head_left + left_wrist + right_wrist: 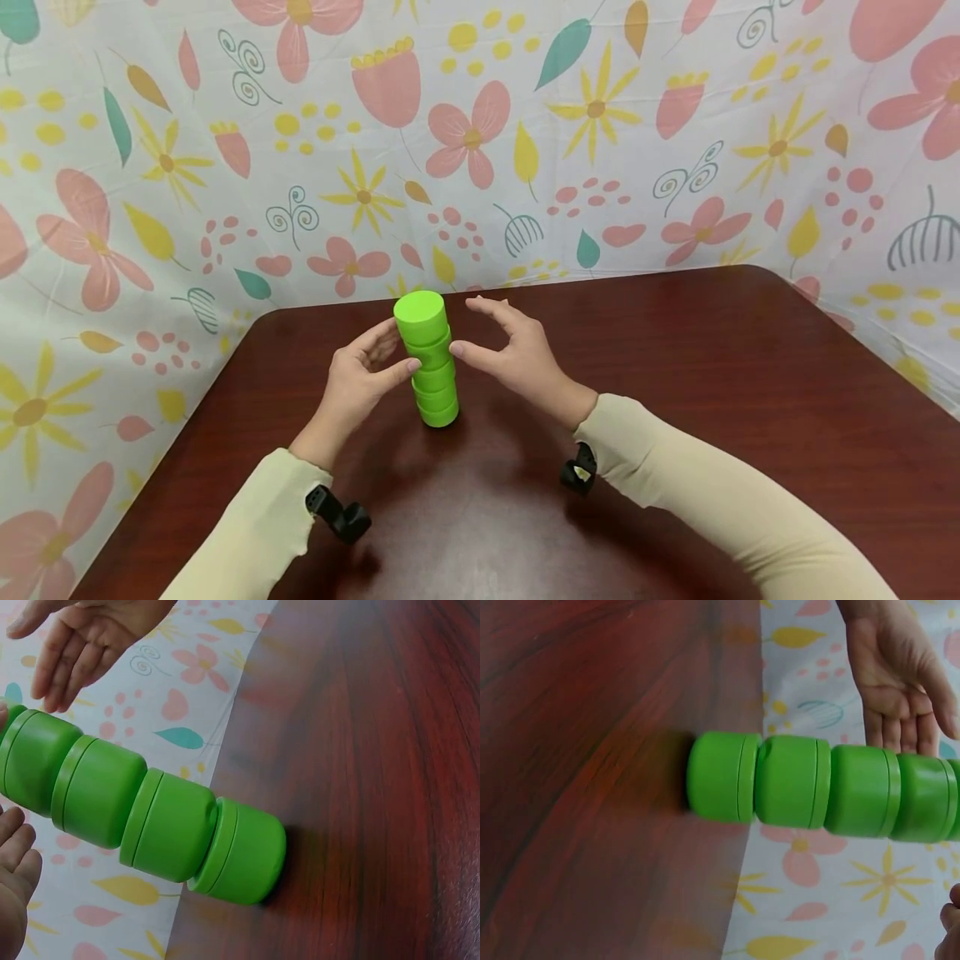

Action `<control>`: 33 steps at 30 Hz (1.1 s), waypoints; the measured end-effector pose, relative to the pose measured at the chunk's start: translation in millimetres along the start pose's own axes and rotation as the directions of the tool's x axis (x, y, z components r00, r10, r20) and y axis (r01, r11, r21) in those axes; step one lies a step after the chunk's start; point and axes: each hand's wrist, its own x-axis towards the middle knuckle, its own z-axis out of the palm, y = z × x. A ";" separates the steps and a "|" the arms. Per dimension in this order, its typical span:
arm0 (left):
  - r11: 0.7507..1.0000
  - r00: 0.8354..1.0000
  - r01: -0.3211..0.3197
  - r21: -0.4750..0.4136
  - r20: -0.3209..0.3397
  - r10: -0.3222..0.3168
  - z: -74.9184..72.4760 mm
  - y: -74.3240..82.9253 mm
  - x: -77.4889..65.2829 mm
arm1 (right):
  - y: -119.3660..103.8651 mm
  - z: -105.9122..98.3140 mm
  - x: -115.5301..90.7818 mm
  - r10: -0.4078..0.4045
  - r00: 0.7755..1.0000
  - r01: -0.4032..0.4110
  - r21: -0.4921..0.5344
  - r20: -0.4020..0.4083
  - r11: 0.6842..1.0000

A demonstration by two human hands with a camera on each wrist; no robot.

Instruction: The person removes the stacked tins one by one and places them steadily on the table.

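Observation:
A stack of several bright green round lidded jars (433, 379) stands upright on the dark wooden table (510, 517), its jars slightly offset from one another. My left hand (358, 379) is close on the stack's left side, thumb in front and relaxed fingers reaching toward the back. Over on the right side, my right hand (517, 350) is held with fingers spread and thumb tip right by the upper jars. In the right wrist view the left hand (896, 682) shows its palm, its fingertips partly hidden by the jars. Neither hand is curled round a jar.
A white cloth (480, 225) printed with flowers and leaves hangs behind the table's far edge. Both wrists wear a black strapped device, one on the left sleeve (337, 512) and one on the right (579, 471).

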 end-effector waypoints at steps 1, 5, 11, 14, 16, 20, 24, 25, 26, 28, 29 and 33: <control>1.000 1.000 -0.004 0.001 -0.002 0.004 0.6 -0.5 -0.2 | 0.5 2.5 0.0 -0.003 1.000 0.003 0.014 -0.011 1.000; 1.000 1.000 -0.019 -0.014 -0.006 0.019 2.9 -2.5 0.0 | 1.2 10.8 0.8 -0.001 0.999 0.002 0.043 -0.036 0.999; 1.000 1.000 -0.021 -0.014 -0.015 0.021 5.5 -5.6 -0.2 | 1.0 18.9 2.7 0.025 0.998 -0.020 0.071 -0.059 0.997; 1.000 0.999 -0.023 -0.017 -0.024 0.023 7.0 -6.8 -0.5 | 1.2 21.9 3.4 0.040 0.998 -0.034 0.113 -0.056 0.993; 1.000 0.999 -0.024 -0.020 -0.030 0.023 8.3 -7.9 -0.4 | 2.3 24.5 3.8 0.043 0.998 -0.035 0.146 -0.054 0.989; 1.000 0.999 -0.016 -0.025 -0.049 0.015 10.7 -9.3 -0.6 | 5.0 31.5 4.5 0.036 0.997 -0.024 0.187 -0.062 0.982; 0.999 0.998 -0.009 -0.032 -0.061 0.007 12.0 -9.3 -0.9 | 6.0 37.0 5.0 0.029 0.997 -0.015 0.207 -0.066 0.978; 0.999 0.998 -0.008 -0.032 -0.062 0.006 12.1 -9.2 -0.9 | 5.8 37.8 5.3 0.033 0.997 -0.019 0.212 -0.066 0.977; 0.999 0.998 -0.006 -0.033 -0.064 0.004 12.3 -9.2 -0.8 | 5.7 38.3 5.8 0.037 0.997 -0.022 0.219 -0.066 0.976; 1.000 0.998 -0.005 -0.030 -0.063 0.003 12.6 -9.2 -0.3 | 5.7 39.0 7.2 0.049 0.997 -0.033 0.235 -0.066 0.971; 1.000 0.998 -0.005 -0.028 -0.063 0.003 12.8 -9.3 0.0 | 5.9 39.2 8.2 0.054 0.996 -0.036 0.244 -0.066 0.969; 1.000 0.998 -0.008 -0.025 -0.060 0.006 13.9 -10.1 1.4 | 6.0 40.0 11.6 0.074 0.995 -0.054 0.276 -0.063 0.960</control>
